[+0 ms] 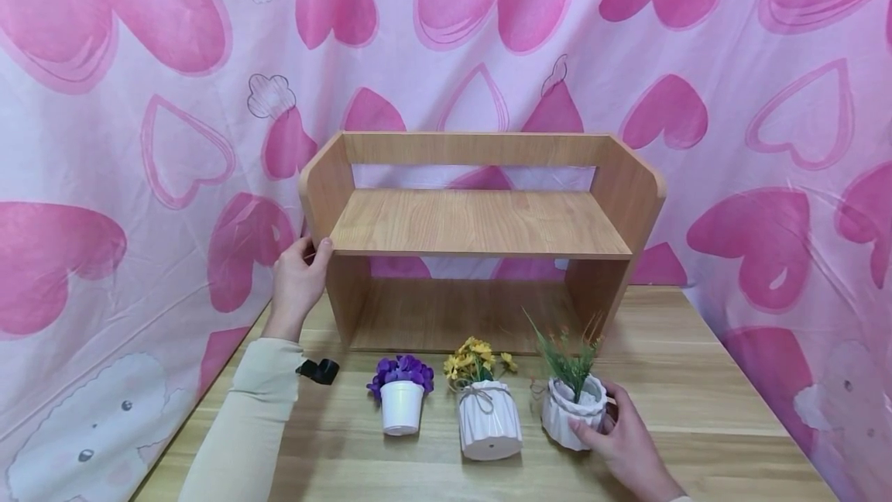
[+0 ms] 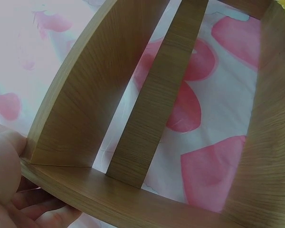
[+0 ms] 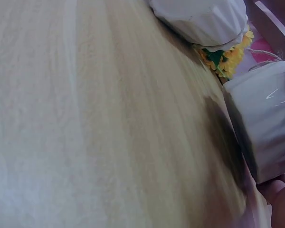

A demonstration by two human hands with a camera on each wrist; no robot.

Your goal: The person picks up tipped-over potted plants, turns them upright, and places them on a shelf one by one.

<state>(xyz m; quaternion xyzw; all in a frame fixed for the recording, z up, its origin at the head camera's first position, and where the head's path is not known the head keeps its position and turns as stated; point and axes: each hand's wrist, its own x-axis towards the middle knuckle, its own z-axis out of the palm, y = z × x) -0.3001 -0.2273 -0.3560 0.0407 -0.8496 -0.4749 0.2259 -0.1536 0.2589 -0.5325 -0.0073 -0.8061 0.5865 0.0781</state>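
A wooden two-tier shelf (image 1: 481, 223) stands at the back of the wooden table (image 1: 697, 393). My left hand (image 1: 298, 279) grips the shelf's left side panel (image 2: 80, 118), thumb on its front edge. In front of the shelf stand three small white pots: purple flowers (image 1: 401, 393) on the left, yellow flowers (image 1: 488, 417) in the middle, and a ribbed pot with green grass (image 1: 573, 401) on the right. My right hand (image 1: 613, 432) curls around the ribbed grass pot (image 3: 263, 118), which stands on the table.
A small black clip (image 1: 318, 370) lies on the table beside my left sleeve. A pink heart-print curtain (image 1: 139, 138) hangs close behind and on both sides. Bare tabletop lies to the right of the pots.
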